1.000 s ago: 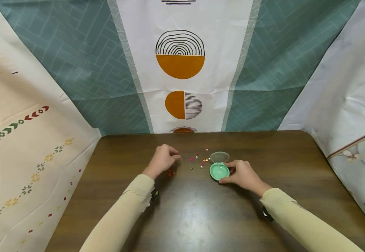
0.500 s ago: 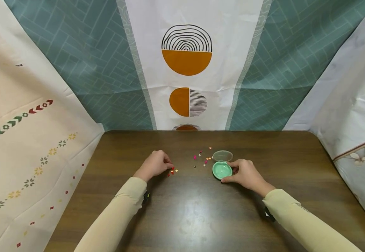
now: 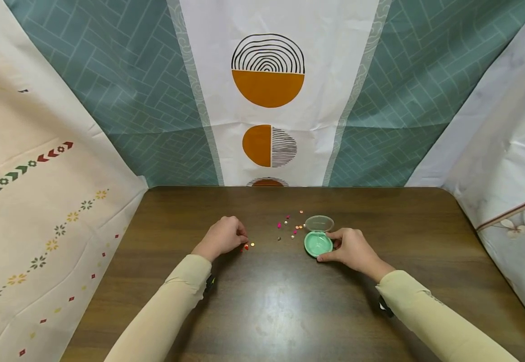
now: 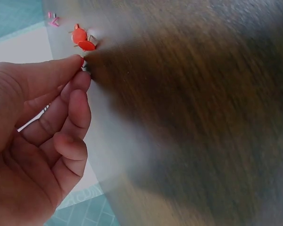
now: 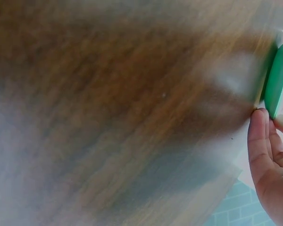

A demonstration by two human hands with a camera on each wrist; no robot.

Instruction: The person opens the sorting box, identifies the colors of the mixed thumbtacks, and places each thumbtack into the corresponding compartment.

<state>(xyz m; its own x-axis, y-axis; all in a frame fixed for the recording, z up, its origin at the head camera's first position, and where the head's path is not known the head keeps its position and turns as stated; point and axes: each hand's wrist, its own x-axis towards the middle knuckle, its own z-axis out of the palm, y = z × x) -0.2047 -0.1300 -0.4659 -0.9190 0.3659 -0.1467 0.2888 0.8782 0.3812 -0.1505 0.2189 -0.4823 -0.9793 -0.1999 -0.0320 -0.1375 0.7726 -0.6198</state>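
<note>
At the left of the scattered tacks, my left hand point(image 3: 224, 236) pinches a small red thumbtack point(image 4: 81, 61) between thumb and fingertip, mostly hidden by them. Just beyond those fingertips lie red thumbtacks point(image 4: 87, 45) with flat round heads and thin metal points. A gold one point(image 3: 252, 244) rests beside them. My right hand point(image 3: 352, 251) grips the rim of a small round green case point(image 3: 318, 244) from its right side, thumb in front and fingers behind. The case stands on the table with its clear oval lid point(image 3: 319, 223) hinged back. Its green inside shows no tacks.
Between the hands, nearer the case, several pink, gold and white tacks point(image 3: 279, 225) lie scattered on the dark wooden table point(image 3: 271, 296). Patterned cloths point(image 3: 167, 100) hang behind the table's back edge and along both sides.
My left hand has come down and back to the red tacks and now pinches one. The right hand keeps its hold on the green case. The head view has shifted slightly.
</note>
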